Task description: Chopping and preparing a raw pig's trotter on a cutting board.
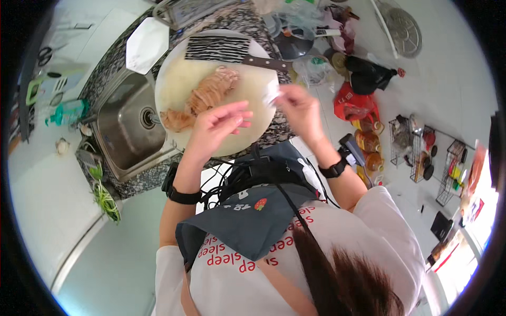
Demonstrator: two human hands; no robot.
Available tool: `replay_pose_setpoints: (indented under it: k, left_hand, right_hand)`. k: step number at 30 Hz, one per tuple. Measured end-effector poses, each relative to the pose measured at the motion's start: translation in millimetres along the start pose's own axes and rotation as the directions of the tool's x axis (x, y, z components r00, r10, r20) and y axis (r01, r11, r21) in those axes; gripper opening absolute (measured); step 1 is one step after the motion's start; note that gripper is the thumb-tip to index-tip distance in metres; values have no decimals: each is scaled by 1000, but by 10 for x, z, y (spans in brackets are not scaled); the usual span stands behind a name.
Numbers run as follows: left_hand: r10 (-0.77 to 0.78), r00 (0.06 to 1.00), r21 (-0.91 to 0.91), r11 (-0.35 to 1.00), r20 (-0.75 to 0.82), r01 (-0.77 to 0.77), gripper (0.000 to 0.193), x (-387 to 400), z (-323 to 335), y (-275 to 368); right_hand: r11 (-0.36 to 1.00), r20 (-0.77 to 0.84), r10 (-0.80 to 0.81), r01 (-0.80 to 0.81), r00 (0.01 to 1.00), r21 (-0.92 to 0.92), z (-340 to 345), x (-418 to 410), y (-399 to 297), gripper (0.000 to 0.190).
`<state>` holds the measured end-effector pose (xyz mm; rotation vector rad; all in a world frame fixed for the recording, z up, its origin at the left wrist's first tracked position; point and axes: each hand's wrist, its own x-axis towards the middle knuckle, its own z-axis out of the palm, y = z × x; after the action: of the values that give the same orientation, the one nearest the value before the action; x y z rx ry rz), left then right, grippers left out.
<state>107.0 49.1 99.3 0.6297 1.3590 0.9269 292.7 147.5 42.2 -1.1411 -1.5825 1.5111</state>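
A round white cutting board [253, 114] lies before me. Across its middle and left rests a row of sliced, light brown meat [213, 89], with a smaller piece at the lower left end. Behind the meat lies a cleaver [217, 48] with a dark patterned blade, its riveted brown handle pointing right. My left hand [221, 124] is over the near part of the board beside the meat, fingers apart and holding nothing. At the board's right edge my right hand [298, 108] is blurred, its thumb and fingers pinching a small white thing [272, 94], perhaps a tissue.
A steel sink [130, 122] is set into the speckled stone counter [93, 79] on the left. Behind it stands a white octagonal plate [147, 45]. Plastic bags, a red bag [354, 103] and oil bottles [367, 141] are at the right. Black cables [225, 181] hang at my waist.
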Motion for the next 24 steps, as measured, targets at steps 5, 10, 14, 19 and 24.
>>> replay_pose_setpoints:
  k: [5, 10, 14, 19, 24]
  left_hand:
    - [89, 975, 94, 993, -205, -70, 38, 18, -121, 3]
    - [43, 908, 86, 996, -418, -8, 39, -115, -285, -24]
    - [-4, 851, 50, 998, -526, 36, 37, -262, -377, -121]
    - [-57, 817, -106, 994, -574, -5, 39, -222, -320, -95]
    - [-93, 849, -276, 959, -521, -65, 52, -341, -464, -256]
  right_hand:
    - [989, -474, 127, -145, 871, -3, -1121, 217, 914, 29]
    - [893, -512, 314, -432, 800, -128, -1829, 286, 2095, 40]
    - [788, -490, 207, -441, 847, -429, -1909, 590, 2497, 61]
    - [860, -524, 343, -485, 780, -159, -1947, 693, 3017, 63]
    - [840, -450, 537, -501, 713, 208, -1598, 238, 2464, 46]
